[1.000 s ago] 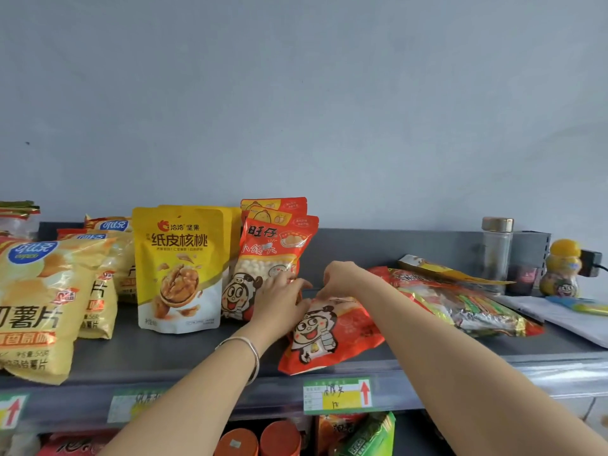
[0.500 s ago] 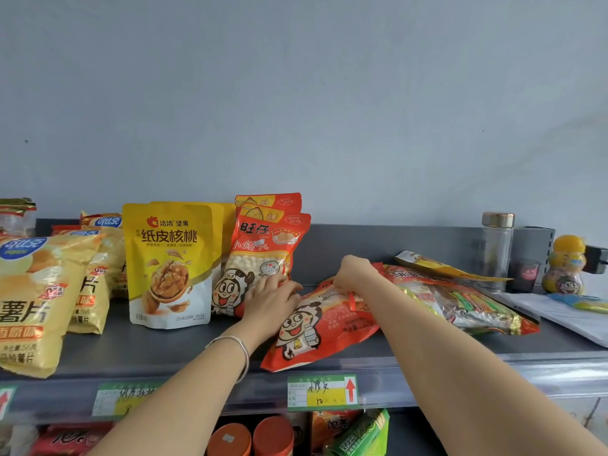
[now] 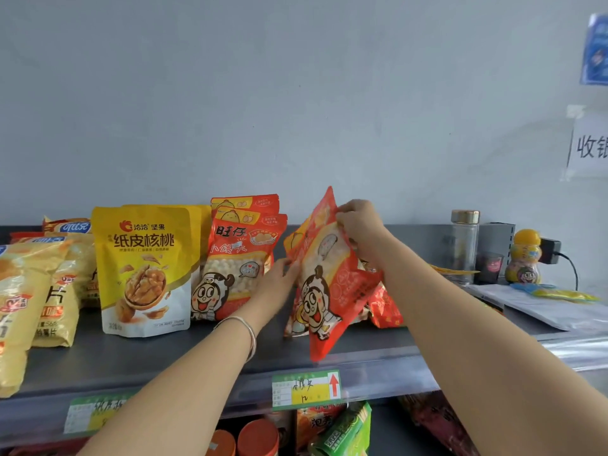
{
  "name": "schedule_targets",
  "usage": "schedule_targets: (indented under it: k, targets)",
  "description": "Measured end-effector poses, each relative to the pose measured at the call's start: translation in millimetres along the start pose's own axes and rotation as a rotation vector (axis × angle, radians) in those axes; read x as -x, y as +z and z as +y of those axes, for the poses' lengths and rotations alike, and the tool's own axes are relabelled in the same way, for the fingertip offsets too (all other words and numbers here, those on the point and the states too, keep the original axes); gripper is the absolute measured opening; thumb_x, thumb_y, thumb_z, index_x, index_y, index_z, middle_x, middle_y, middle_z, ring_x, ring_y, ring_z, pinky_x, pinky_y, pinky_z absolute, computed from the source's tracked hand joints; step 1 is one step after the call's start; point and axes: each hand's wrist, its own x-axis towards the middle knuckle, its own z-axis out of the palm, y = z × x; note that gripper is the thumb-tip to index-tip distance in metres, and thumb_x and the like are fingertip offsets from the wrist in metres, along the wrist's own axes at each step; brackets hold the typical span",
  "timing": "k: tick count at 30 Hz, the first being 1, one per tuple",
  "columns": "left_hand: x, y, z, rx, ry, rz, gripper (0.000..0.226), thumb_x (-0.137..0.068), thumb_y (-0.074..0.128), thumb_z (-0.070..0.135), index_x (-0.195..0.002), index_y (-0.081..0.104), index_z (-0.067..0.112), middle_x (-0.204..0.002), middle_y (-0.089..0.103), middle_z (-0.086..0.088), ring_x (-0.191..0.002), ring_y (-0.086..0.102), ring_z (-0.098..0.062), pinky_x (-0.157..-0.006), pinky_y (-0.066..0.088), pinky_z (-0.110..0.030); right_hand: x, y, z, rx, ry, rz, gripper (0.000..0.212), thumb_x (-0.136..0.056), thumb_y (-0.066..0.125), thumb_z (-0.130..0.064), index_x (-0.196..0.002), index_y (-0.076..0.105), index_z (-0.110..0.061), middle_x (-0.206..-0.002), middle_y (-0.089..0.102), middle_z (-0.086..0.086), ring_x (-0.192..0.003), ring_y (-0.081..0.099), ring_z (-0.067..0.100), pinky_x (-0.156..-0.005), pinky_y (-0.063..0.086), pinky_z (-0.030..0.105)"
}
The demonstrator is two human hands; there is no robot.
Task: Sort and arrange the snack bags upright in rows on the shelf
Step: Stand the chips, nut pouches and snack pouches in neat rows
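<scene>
The left hand (image 3: pixel 279 284) is stretched forward, with straight fingers laid against the left edge of a red snack bag (image 3: pixel 329 291). The bag is held tilted over the shelf (image 3: pixel 164 353) front, its top pinched by the right hand (image 3: pixel 362 232). Two yellow walnut bags (image 3: pixel 144 271) and two upright red bags (image 3: pixel 240 258) are stood left of it.

Clear bottle (image 3: pixel 464 248) (gold cap), yellow-capped cartoon jar (image 3: pixel 525 258), plugged-in black adapter (image 3: pixel 550 251), paper wall sign (image 3: pixel 589 146)
</scene>
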Motion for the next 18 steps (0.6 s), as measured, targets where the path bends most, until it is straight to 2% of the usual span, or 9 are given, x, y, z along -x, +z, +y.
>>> schedule_targets:
  k: [1,3,4,6,8,11,13,15,18]
  targets:
    - [0.4,1.8,3.3,0.132,-0.046,-0.027,0.049,-0.099,0.036,0.042,-0.138,0.038,0.013,-0.121,0.058,-0.011,-0.099,0.061,-0.028,-0.081,0.049,-0.039,0.1,-2.0,-2.5,-0.039,-0.031,0.020,0.022,-0.093,0.042,0.001,-0.101,0.059,-0.010,-0.067,0.050,0.005,-0.050,0.041,0.016,-0.034,0.031,0.016]
    - [3.1,2.3,10.6,0.444,-0.159,-0.115,0.052,-0.095,0.042,0.048,-0.139,0.035,0.022,-0.113,0.060,-0.009,-0.084,0.064,-0.026,-0.070,0.054,-0.039,3.1,-1.9,-4.2,-0.114,-0.081,0.052,0.019,-0.095,0.044,-0.003,-0.106,0.059,-0.009,-0.071,0.053,0.004,-0.056,0.046,0.016,-0.045,0.041,0.022]
    - [3.4,1.3,11.7,0.561,-0.197,-0.148,0.057,-0.091,0.049,0.053,-0.138,0.034,0.026,-0.117,0.061,-0.008,-0.089,0.065,-0.027,-0.075,0.056,-0.043,4.6,0.6,-3.3,-0.151,-0.088,0.061,0.018,-0.096,0.044,-0.005,-0.106,0.058,-0.009,-0.074,0.055,0.004,-0.060,0.050,0.018,-0.053,0.046,0.028]
    - [4.9,-3.7,13.8,0.640,-0.211,-0.170,0.083,-0.072,0.063,0.067,-0.140,0.031,0.032,-0.131,0.055,-0.005,-0.112,0.059,-0.029,-0.093,0.049,-0.053,5.1,7.7,2.4,-0.212,-0.086,0.075,0.013,-0.097,0.045,-0.008,-0.102,0.057,-0.010,-0.081,0.058,0.007,-0.067,0.056,0.023,-0.066,0.052,0.038]
    - [4.3,-10.8,11.4,0.622,-0.187,-0.130,0.104,-0.061,0.069,0.071,-0.147,0.020,0.037,-0.149,0.037,0.000,-0.132,0.041,-0.027,-0.108,0.032,-0.052,6.8,16.0,4.8,-0.264,-0.068,0.076,0.011,-0.096,0.047,-0.013,-0.099,0.058,-0.014,-0.093,0.062,0.011,-0.081,0.064,0.032,-0.080,0.057,0.049]
    - [3.5,-25.5,2.2,0.588,-0.081,0.019,0.095,-0.079,0.065,0.050,-0.151,0.006,0.033,-0.157,0.019,0.005,-0.142,0.023,-0.020,-0.112,0.021,-0.044,8.2,29.3,2.0,-0.357,-0.035,0.062,0.011,-0.094,0.047,-0.016,-0.089,0.057,-0.018,-0.096,0.063,0.012,-0.083,0.062,0.030,-0.084,0.054,0.057]
    - [5.3,-36.7,-7.3,0.477,0.033,0.087,0.097,-0.079,0.068,0.044,-0.151,0.004,0.031,-0.156,0.020,0.007,-0.142,0.023,-0.016,-0.112,0.023,-0.039,11.5,42.2,-1.1,-0.429,0.011,0.026,0.013,-0.095,0.047,-0.020,-0.086,0.056,-0.017,-0.098,0.065,0.015,-0.084,0.065,0.030,-0.083,0.056,0.053]
    - [11.1,-49.9,-14.0,0.391,0.120,0.140,0.098,-0.080,0.070,0.036,-0.151,0.003,0.029,-0.149,0.028,0.012,-0.137,0.027,-0.008,-0.108,0.025,-0.031,15.5,57.7,-1.8,-0.478,0.068,-0.042,0.019,-0.096,0.048,-0.029,-0.092,0.060,-0.016,-0.102,0.069,0.014,-0.090,0.069,0.031,-0.084,0.056,0.051]
    - [15.4,-67.5,-33.9,0.311,0.124,0.240,0.094,-0.081,0.071,0.030,-0.150,0.008,0.030,-0.144,0.034,0.011,-0.131,0.034,-0.007,-0.109,0.029,-0.032,23.1,80.2,0.7,-0.487,0.115,-0.117,0.026,-0.098,0.046,-0.037,-0.095,0.064,-0.018,-0.100,0.072,0.008,-0.090,0.069,0.026,-0.083,0.057,0.044]
